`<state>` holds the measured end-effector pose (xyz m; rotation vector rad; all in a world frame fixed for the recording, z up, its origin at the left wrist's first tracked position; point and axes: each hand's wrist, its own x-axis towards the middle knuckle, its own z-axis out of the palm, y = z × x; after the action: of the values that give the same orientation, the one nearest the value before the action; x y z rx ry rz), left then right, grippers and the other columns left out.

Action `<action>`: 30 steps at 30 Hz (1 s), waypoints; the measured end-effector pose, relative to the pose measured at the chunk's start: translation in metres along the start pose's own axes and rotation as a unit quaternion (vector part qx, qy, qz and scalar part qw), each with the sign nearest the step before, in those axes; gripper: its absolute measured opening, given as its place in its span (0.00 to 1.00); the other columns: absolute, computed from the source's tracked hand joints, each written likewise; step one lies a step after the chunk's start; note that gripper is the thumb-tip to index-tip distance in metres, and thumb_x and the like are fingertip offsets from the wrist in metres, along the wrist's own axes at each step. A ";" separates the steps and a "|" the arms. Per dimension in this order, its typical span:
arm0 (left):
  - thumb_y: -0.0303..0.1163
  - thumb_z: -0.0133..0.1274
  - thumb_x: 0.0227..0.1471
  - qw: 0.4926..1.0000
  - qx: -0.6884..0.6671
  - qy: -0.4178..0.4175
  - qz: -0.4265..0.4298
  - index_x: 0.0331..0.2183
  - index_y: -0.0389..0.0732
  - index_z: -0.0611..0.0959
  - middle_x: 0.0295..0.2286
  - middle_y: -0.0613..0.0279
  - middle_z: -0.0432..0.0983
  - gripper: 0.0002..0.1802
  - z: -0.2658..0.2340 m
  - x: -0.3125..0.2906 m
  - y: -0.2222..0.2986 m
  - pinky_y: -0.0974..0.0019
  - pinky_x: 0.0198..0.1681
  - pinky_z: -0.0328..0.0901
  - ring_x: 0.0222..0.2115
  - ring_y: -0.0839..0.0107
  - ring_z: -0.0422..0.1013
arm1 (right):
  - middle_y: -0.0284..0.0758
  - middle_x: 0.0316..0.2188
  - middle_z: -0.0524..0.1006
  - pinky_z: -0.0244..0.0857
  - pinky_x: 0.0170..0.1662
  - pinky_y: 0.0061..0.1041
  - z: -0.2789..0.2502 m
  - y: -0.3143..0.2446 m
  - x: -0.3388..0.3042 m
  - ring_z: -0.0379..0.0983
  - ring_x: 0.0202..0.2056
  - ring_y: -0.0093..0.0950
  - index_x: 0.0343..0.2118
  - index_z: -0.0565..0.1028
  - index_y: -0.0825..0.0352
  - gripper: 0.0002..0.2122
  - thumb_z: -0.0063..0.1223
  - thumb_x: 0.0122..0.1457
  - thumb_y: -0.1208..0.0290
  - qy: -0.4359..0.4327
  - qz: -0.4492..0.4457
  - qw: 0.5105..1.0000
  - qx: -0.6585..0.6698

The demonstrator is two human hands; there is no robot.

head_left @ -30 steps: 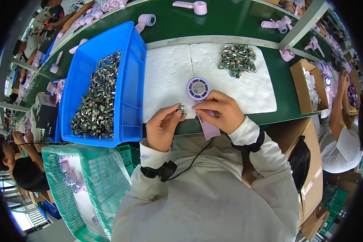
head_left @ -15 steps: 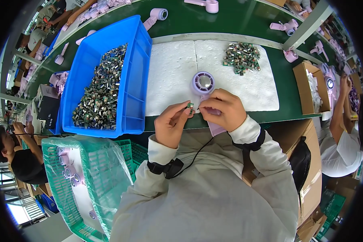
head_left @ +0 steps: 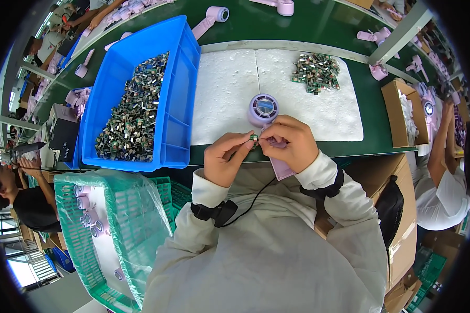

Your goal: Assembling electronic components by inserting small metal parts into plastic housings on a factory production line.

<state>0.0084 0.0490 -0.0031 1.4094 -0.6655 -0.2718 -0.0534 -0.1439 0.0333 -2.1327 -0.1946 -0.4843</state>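
My left hand (head_left: 224, 159) pinches a small green circuit board (head_left: 254, 138) between thumb and fingertips. My right hand (head_left: 292, 143) is closed around the lilac handheld fan (head_left: 265, 106), its thumb and index tip meeting right at the board. Whatever thin part those tips pinch is too small to make out. The fan's round head with a shiny centre points away from me, above the edge of a white foam sheet (head_left: 224, 99). Its handle runs back beneath my right hand, and the end of it shows near my wrist.
A blue bin (head_left: 175, 115) full of circuit boards stands at left. On the foam's far right lies a pile of boards (head_left: 316, 73). A green crate (head_left: 115, 224) lined with plastic holds several fan parts. At right is a cardboard box (head_left: 397, 117) of white parts. Co-workers sit on both sides.
My left hand has moved right and slightly up, bringing the circuit board against the fingertips of my right hand. The right hand and fan have stayed nearly in place.
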 end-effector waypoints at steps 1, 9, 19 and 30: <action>0.17 0.54 0.58 1.000 0.000 0.003 0.000 0.47 0.32 0.82 0.42 0.54 0.79 0.14 -0.003 0.000 0.000 0.70 0.46 0.73 0.39 0.70 0.77 | 0.32 0.24 0.71 0.61 0.27 0.22 -0.001 -0.001 0.001 0.66 0.23 0.24 0.30 0.80 0.67 0.08 0.66 0.46 0.79 -0.003 -0.002 1.000 0.001; 0.17 0.54 0.58 0.981 -0.146 -0.082 -0.096 0.46 0.33 0.82 0.40 0.52 0.79 0.14 -0.021 0.007 -0.002 0.67 0.44 0.74 0.38 0.65 0.78 | 0.29 0.23 0.70 0.55 0.25 0.20 -0.004 0.005 0.001 0.60 0.23 0.17 0.33 0.82 0.68 0.07 0.67 0.51 0.79 -0.042 0.058 0.992 0.101; 0.17 0.54 0.59 0.993 -0.095 -0.049 -0.054 0.46 0.30 0.82 0.40 0.52 0.80 0.13 -0.012 0.007 -0.004 0.65 0.44 0.75 0.40 0.66 0.78 | 0.29 0.25 0.70 0.57 0.27 0.20 -0.003 0.002 0.002 0.61 0.24 0.18 0.35 0.82 0.67 0.08 0.67 0.51 0.79 -0.043 0.096 0.990 0.097; 0.20 0.51 0.61 0.993 -0.090 0.022 -0.078 0.49 0.31 0.79 0.42 0.54 0.79 0.14 -0.006 0.009 -0.003 0.67 0.46 0.74 0.41 0.69 0.78 | 0.30 0.33 0.71 0.68 0.33 0.24 -0.016 -0.008 0.006 0.71 0.31 0.28 0.39 0.83 0.61 0.13 0.66 0.48 0.78 -0.141 -0.100 0.983 -0.055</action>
<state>0.0197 0.0486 -0.0042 1.2927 -0.4829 -0.4131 -0.0544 -0.1525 0.0494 -2.2961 -0.5586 -0.3113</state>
